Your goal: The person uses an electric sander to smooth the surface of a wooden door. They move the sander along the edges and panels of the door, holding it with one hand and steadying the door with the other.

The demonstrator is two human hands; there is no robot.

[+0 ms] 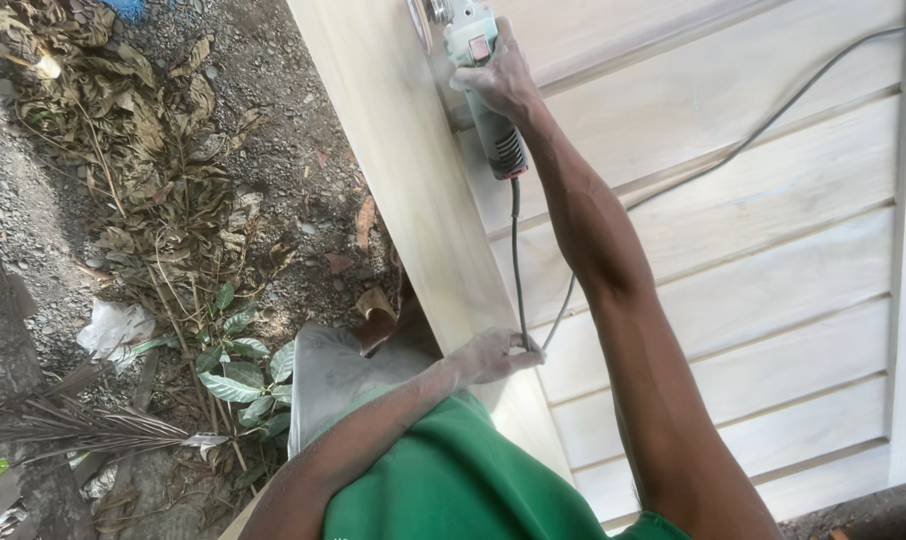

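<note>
The right hand (498, 80) is wrapped tight around the ribbed body of a pale green and grey angle grinder (485, 90), which sits near the top of the view with its metal head pressed to the edge of a long, smooth, pale wooden panel (733, 250) made of stepped horizontal boards. A thin dark power cord (516, 260) hangs from the grinder's tail; the left hand (491, 355), dusted white, pinches it lower down, just beside the panel's edge. The person wears a green shirt (453, 480). Beside the panel lies rough gravel ground (303, 180) strewn with dry curled leaves (153, 130) and some fresh green ones.
</note>
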